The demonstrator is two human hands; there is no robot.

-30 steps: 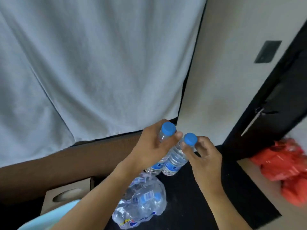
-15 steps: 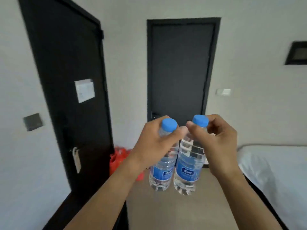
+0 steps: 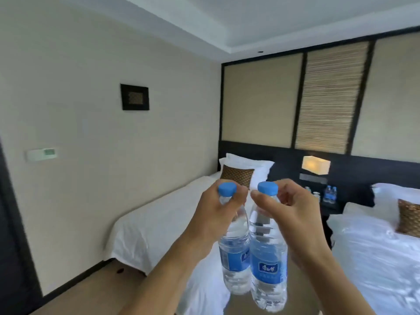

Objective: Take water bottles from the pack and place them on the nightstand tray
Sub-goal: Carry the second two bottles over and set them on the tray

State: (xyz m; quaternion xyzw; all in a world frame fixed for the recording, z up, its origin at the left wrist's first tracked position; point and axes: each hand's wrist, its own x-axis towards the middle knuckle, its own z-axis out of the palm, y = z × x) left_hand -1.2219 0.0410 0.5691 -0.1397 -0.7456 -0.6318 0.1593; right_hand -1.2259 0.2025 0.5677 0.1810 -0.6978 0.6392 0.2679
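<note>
two bottles hang by their necks, left bottle (image 3: 234,244) pinched in my left hand (image 3: 212,218), right bottle (image 3: 268,258) in my right hand (image 3: 293,220); my view has swung from the door to the nightstand (image 3: 330,204) ahead between the beds, carrying underway.

Little readable text from my feed. Right bottle (image 3: 268,253), held in the right hand (image 3: 288,214), has a blue label (image 3: 268,268) with white Chinese characters in a white-outlined box; too blurred for me to make out. Left bottle (image 3: 234,251) label is turned away, print illegible. Wall thermostat (image 3: 41,153) far left shows a green display, digits unreadable.
</note>
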